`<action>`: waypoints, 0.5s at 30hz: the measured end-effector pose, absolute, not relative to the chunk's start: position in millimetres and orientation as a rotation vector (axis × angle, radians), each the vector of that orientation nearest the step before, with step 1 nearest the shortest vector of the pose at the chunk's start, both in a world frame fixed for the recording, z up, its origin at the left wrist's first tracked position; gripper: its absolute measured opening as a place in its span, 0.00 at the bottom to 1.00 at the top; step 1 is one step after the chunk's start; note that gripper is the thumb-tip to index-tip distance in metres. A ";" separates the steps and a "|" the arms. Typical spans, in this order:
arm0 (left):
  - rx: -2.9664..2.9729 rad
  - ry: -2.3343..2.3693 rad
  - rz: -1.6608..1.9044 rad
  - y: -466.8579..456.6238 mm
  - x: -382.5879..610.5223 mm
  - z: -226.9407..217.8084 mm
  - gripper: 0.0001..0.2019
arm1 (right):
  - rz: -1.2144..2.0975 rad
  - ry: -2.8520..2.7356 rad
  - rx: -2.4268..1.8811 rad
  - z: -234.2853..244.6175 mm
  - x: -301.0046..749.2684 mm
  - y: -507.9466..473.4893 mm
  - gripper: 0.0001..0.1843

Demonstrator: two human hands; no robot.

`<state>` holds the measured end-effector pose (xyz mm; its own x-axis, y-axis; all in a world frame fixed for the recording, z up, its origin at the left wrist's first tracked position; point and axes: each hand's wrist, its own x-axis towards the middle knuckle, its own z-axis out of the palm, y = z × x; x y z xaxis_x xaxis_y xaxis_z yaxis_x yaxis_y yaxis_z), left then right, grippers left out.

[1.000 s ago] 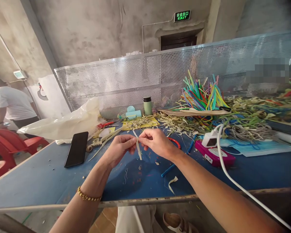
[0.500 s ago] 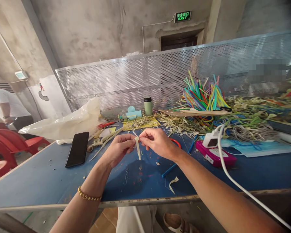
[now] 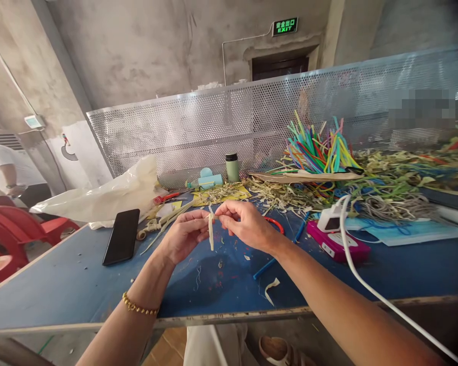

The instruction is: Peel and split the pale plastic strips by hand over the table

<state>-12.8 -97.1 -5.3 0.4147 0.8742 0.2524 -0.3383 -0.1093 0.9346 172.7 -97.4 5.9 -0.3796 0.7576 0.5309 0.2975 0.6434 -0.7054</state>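
A pale, husk-like strip [image 3: 211, 237] hangs down over the blue table, its upper end folded or knotted. My left hand [image 3: 183, 235] is closed, with thumb and fingers pinching that upper end. From the other side, my right hand [image 3: 245, 226] is closed too, its thumb and forefinger pinched together right beside the knotted part. Whatever lies between the right fingertips is too small to make out. A thin pale end [image 3: 210, 209] sticks up above the left fingertips. On the table near my right forearm lies a loose pale scrap [image 3: 270, 291].
A black phone [image 3: 121, 237] lies left, near a plastic bag [image 3: 110, 190]. Behind my hands are dried husk scraps [image 3: 277, 195], a green bottle [image 3: 232, 168] and colourful pipe cleaners [image 3: 316, 147]. A magenta box [image 3: 338, 246] with a white cable [image 3: 351, 259] is right; a blue stick [image 3: 264, 268] lies nearer.
The strip and both hands have shifted slightly left. The strip now hangs more nearly straight down, and the right fingertips sit a little farther from the left ones.
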 end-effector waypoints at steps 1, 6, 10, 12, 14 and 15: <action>1.327 0.556 1.114 -97.9 -12.3 -4.8 0.06 | 0.593 -1.964 -0.828 5.6 172.6 -97.3 0.05; 1.460 0.603 1.119 -101.6 -11.1 -3.4 0.08 | 0.470 -1.984 -0.829 6.2 174.1 -97.7 0.07; 1.507 0.595 1.120 -101.5 -11.4 -4.7 0.10 | 0.540 -1.954 -0.835 6.5 176.5 -95.8 0.09; 1.538 0.616 1.112 -101.2 -11.5 -5.2 0.10 | 0.616 -1.928 -0.837 5.9 177.5 -94.1 0.11; 1.587 0.651 1.099 -101.4 -11.4 -5.2 0.10 | 0.710 -1.914 -0.842 5.5 177.8 -92.8 0.14; 1.612 0.671 1.091 -101.7 -11.2 -5.1 0.10 | 0.765 -1.898 -0.840 5.6 177.8 -92.5 0.14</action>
